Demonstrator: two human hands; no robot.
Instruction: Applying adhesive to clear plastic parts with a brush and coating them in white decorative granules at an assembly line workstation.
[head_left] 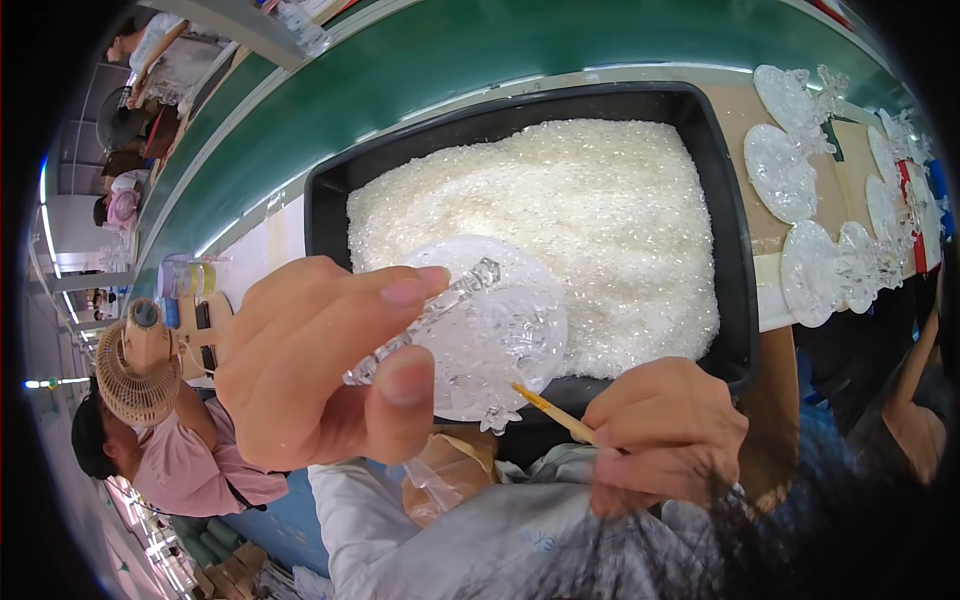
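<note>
Two hands meet mid-frame — left hand point(320, 365) pinching the clear ornament point(495, 330) edge-on, right hand point(665, 435) gripping a thin stick point(552, 412) whose tip points up-left at its lower rim.

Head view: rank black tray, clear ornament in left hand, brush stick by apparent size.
1. Black tray.
2. Clear ornament, though nearness to the camera enlarges it.
3. Brush stick, only partly visible from the right hand.

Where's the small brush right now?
In the head view, the brush is pinched in the right hand, lower centre, with its tip touching the clear ornament held by the left hand.
</note>
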